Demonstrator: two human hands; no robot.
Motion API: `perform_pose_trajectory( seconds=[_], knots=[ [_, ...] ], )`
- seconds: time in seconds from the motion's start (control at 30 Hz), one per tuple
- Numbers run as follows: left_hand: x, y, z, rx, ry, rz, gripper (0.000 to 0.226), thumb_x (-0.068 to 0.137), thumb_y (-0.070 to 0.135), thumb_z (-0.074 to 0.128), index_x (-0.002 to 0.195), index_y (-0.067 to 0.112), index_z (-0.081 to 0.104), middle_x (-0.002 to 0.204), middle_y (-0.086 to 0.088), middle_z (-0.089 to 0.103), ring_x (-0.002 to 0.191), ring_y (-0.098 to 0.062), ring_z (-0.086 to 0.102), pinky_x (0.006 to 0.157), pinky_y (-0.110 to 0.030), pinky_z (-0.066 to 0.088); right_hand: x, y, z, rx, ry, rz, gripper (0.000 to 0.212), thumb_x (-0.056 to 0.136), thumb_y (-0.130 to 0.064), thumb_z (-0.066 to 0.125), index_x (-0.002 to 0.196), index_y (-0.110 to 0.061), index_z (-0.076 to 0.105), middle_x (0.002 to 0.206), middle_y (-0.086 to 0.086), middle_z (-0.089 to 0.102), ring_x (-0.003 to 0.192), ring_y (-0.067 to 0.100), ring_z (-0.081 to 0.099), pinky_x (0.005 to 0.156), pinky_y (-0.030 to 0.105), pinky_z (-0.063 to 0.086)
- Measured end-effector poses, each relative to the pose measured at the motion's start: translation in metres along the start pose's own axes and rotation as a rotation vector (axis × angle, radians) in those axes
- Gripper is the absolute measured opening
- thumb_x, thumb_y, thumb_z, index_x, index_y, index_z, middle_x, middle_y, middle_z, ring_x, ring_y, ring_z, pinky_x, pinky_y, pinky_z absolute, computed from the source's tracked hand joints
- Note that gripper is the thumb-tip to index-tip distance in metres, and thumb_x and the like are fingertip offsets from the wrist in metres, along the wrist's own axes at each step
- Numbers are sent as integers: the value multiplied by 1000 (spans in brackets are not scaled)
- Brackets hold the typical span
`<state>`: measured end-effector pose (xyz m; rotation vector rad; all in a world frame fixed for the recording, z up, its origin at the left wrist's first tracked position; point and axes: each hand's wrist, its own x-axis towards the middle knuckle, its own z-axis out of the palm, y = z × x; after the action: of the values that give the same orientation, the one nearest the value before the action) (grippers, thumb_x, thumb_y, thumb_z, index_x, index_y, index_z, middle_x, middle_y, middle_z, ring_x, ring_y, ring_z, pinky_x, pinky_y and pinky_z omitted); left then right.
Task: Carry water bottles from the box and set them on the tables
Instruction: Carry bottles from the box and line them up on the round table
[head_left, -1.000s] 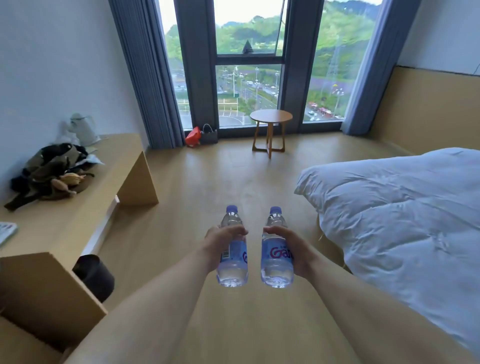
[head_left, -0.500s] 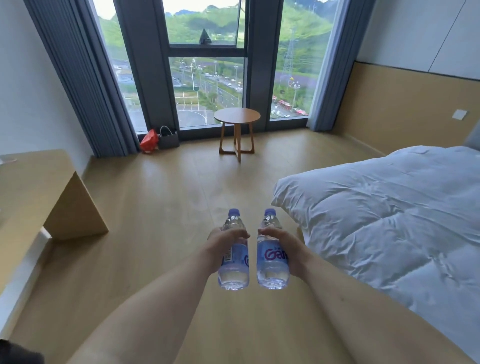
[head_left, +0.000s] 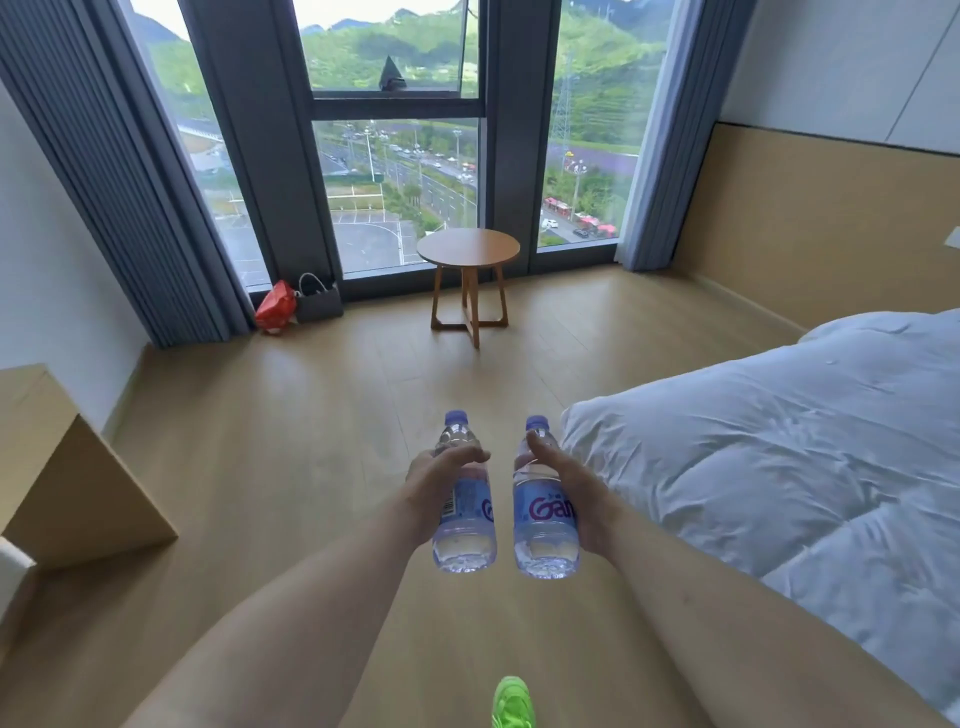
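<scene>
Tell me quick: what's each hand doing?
Left hand: grips a clear plastic blue-capped water bottle.
Right hand: grips a second such bottle.

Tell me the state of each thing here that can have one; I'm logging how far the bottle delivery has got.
Left bottle: capped, upright, carried in the left hand.
Right bottle: capped, upright, carried in the right hand.
Round table: standing by the window, top bare.
Curtains: drawn open.
Bed: covered with a rumpled white duvet.
</scene>
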<state>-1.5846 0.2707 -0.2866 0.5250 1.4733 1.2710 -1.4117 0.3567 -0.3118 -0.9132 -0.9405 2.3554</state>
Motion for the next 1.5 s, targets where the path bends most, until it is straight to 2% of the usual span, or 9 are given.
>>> perform_pose_trajectory(
  seconds=[0.2, 0.4, 0.53, 0.67, 0.77, 1.03, 1.17, 1.3, 1.5],
  knots=[
    [132, 66, 3, 46, 46, -4, 25, 85, 18, 75, 102, 8, 60, 81, -15, 66, 66, -31, 63, 63, -35, 56, 134, -84, -6, -53, 38, 49, 47, 91, -58, 67, 98, -13, 58, 81, 8, 65, 73, 25, 66, 72, 39, 55],
    [243, 137, 5, 17, 84, -35, 35, 83, 25, 77, 108, 6, 62, 87, -17, 69, 71, -34, 66, 68, -39, 57, 234, -172, -9, -55, -42, 92, 47, 90, -59, 66, 98, -14, 55, 86, 6, 60, 75, 24, 63, 67, 34, 58],
    [314, 168, 4, -39, 111, -44, 54, 84, 39, 81, 120, 5, 58, 93, -23, 71, 81, -39, 68, 85, -53, 58, 301, -212, -13, -74, -11, 120, 55, 91, -61, 65, 113, -12, 51, 90, 7, 60, 79, 24, 63, 72, 36, 58],
    [397, 192, 2, -50, 118, -61, 60, 82, 43, 83, 122, 5, 58, 91, -23, 74, 75, -38, 69, 78, -51, 61, 376, -245, -23, -125, 15, 123, 51, 90, -59, 68, 105, -13, 55, 86, 8, 64, 73, 25, 66, 69, 37, 60],
    [469, 215, -2, -23, 101, -64, 65, 80, 45, 84, 124, 5, 57, 107, -29, 74, 82, -42, 72, 85, -57, 61, 441, -275, -30, -114, 55, 104, 47, 90, -55, 69, 104, -12, 57, 85, 7, 65, 71, 24, 66, 67, 36, 61],
    [673, 320, -4, 15, 44, -86, 61, 79, 44, 84, 121, 8, 59, 95, -18, 78, 79, -36, 77, 72, -45, 64, 614, -390, -36, -92, 79, 76, 52, 88, -54, 73, 113, -11, 55, 105, 14, 63, 82, 29, 67, 80, 42, 60],
    [755, 375, 3, 38, 23, -88, 62, 80, 46, 83, 124, 13, 55, 111, -21, 75, 92, -39, 76, 85, -51, 63, 680, -450, -46, -81, 102, 41, 50, 88, -53, 73, 110, -11, 57, 102, 16, 67, 80, 30, 70, 75, 42, 61],
    [834, 402, 13, 43, 18, -127, 61, 78, 47, 85, 121, 15, 56, 111, -22, 75, 92, -39, 77, 82, -51, 63, 744, -494, -69, -62, 124, 64, 50, 90, -52, 70, 115, -11, 56, 110, 19, 61, 95, 35, 61, 83, 45, 56],
    [964, 425, 35, -28, 73, -134, 66, 76, 53, 85, 121, 12, 61, 115, -20, 73, 97, -40, 74, 92, -59, 58, 864, -561, -110, -16, 189, 20, 32, 92, -42, 70, 93, -14, 54, 82, 8, 59, 71, 25, 58, 72, 40, 51]
  ],
)
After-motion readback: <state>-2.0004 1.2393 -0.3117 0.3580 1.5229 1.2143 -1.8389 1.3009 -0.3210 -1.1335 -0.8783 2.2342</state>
